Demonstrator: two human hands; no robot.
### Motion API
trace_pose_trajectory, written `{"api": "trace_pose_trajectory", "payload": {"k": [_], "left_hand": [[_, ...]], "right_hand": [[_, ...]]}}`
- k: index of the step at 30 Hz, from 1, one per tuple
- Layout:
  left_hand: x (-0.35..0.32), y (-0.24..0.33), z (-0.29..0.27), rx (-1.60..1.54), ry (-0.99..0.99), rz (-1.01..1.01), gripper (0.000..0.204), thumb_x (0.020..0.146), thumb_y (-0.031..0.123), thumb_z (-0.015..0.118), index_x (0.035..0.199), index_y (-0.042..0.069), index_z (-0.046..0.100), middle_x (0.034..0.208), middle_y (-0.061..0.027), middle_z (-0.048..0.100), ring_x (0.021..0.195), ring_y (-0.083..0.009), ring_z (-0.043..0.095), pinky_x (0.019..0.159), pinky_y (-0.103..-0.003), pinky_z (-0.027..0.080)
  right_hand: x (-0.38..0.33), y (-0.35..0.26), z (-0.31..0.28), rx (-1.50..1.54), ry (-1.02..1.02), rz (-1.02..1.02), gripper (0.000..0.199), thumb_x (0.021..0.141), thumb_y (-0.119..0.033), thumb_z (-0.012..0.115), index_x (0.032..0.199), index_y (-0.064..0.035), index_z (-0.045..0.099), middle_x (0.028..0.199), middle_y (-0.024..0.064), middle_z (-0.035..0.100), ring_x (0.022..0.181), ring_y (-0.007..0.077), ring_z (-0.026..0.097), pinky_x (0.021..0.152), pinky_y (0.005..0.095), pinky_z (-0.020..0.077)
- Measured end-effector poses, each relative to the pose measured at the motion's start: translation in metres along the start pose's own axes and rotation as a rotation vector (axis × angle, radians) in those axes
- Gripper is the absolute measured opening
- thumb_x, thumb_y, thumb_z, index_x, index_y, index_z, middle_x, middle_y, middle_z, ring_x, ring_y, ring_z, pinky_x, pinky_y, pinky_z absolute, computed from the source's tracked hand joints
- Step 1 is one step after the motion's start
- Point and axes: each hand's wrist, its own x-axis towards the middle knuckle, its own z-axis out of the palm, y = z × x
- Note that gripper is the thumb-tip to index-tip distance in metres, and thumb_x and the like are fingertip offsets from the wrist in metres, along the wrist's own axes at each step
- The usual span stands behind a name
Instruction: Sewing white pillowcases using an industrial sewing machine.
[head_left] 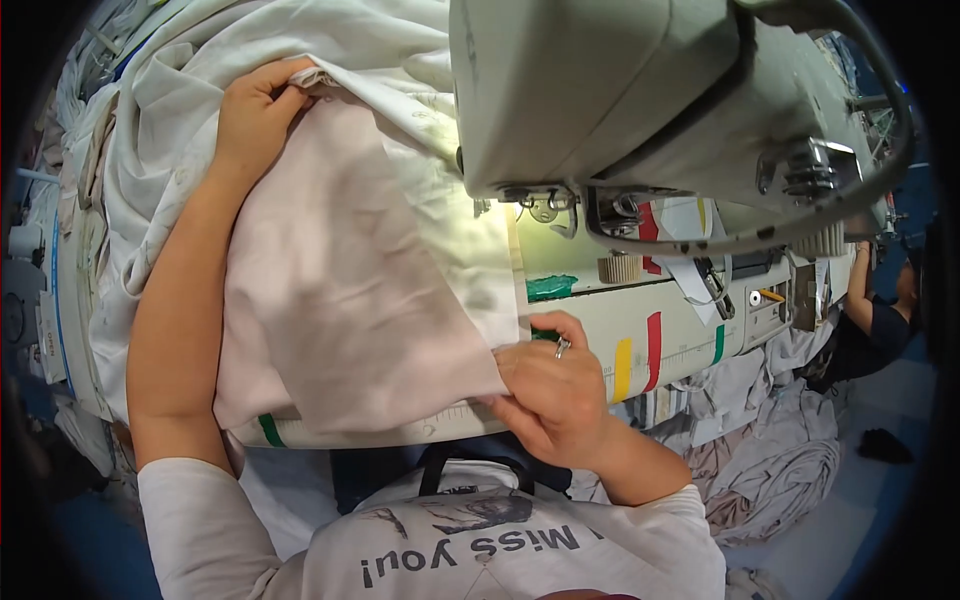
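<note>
The pink cloth (330, 310) in my fingers (566, 323) looks matt, my ring (562, 347) is shiny metal, and some green tape (551, 288) looks crinkly and glossy

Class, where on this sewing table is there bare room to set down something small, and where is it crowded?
Bare: the tabletop strip between the long red tape and the small green tape, right of the right hand. Crowded: the left side, where pink cloth and white cloth lie about the left hand.

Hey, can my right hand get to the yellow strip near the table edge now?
Probably yes: the yellow strip lies just beside the right hand, with nothing visible in between, though that hand appears to pinch the pale pink fabric and would likely need to let go.
</note>
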Motion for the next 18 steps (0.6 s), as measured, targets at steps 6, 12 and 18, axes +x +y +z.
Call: {"api": "trace_pose_trajectory", "payload": {"k": [6, 12, 18], "left_hand": [[0.059, -0.049, 0.012, -0.249, -0.063, -0.009, 0.025, 0.092, 0.003, 0.056, 0.113, -0.002, 0.069, 0.093, 0.0007, 0.068, 0.078, -0.0059, 0.059, 0.072, -0.020, 0.049], [0.114, -0.079, -0.002, -0.446, -0.103, -0.191, 0.022, 0.095, 0.013, 0.063, 0.110, 0.000, 0.069, 0.090, 0.0003, 0.068, 0.078, -0.0064, 0.061, 0.071, -0.021, 0.050], [0.052, -0.028, -0.111, -0.461, -0.089, -0.168, 0.027, 0.095, 0.014, 0.059, 0.117, -0.002, 0.065, 0.103, -0.0066, 0.068, 0.093, -0.0133, 0.064, 0.086, -0.026, 0.051]], "right_hand": [[0.025, 0.016, -0.005, -0.095, -0.010, 0.062, 0.013, 0.075, -0.006, 0.073, 0.087, -0.0088, 0.071, 0.082, 0.0061, 0.069, 0.075, 0.0219, 0.065, 0.091, 0.0418, 0.0394], [0.044, 0.022, 0.006, -0.098, 0.078, 0.087, 0.015, 0.078, -0.006, 0.073, 0.093, -0.0069, 0.070, 0.088, 0.0052, 0.070, 0.079, 0.0223, 0.066, 0.096, 0.0411, 0.0398], [0.034, 0.023, 0.015, -0.095, 0.167, 0.021, 0.027, 0.079, -0.001, 0.069, 0.105, -0.0051, 0.068, 0.110, 0.0121, 0.070, 0.108, 0.0287, 0.064, 0.105, 0.0451, 0.0368]]}}
